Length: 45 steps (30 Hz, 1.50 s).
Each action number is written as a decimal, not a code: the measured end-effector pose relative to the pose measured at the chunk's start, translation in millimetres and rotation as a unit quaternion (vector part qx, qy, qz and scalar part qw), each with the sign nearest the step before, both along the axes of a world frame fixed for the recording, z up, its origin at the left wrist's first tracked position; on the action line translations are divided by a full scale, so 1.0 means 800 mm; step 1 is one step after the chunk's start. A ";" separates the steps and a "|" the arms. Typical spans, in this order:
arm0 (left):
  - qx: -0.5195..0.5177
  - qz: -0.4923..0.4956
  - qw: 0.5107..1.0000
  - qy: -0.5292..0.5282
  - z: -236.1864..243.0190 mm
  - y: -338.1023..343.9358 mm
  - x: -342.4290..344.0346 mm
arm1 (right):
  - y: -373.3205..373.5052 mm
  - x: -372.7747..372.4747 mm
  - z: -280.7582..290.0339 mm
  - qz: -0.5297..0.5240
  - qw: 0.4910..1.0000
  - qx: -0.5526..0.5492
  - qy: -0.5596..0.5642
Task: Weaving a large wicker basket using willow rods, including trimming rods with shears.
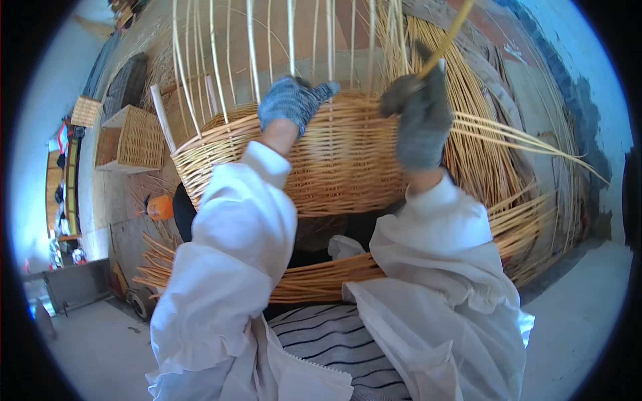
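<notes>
A half-woven wicker basket (348, 160) stands in front of me, its tall pale stakes (252, 50) rising from the rim. My left hand (291, 103), in a grey knit glove, grips the rim among the stakes, its thumb toward the right; the fingertips are hidden behind the weave. At the basket's right end my gloved right hand (423, 117) is raised and slightly blurred. It is closed around a yellowish willow rod (449, 39) that slants up and to the right. Several loose weaver ends (521, 137) stick out to the right from the basket.
A long heap of willow rods (478, 160) lies on the right. More rods (328, 277) lie across my lap. At left are a woven box (139, 140), an orange object (160, 207) and a small wheel (142, 304). A wall (592, 100) bounds the right side.
</notes>
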<state>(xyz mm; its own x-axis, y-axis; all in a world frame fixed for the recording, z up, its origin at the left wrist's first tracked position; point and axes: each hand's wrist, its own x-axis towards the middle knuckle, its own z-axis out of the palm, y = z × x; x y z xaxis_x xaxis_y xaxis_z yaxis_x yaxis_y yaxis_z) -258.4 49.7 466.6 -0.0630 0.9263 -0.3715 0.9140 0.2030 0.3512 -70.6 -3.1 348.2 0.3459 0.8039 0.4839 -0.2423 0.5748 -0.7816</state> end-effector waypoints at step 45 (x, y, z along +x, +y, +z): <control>0.295 -0.268 0.913 0.087 -0.111 -0.022 0.111 | 0.055 0.108 0.102 0.105 0.988 -0.105 -0.050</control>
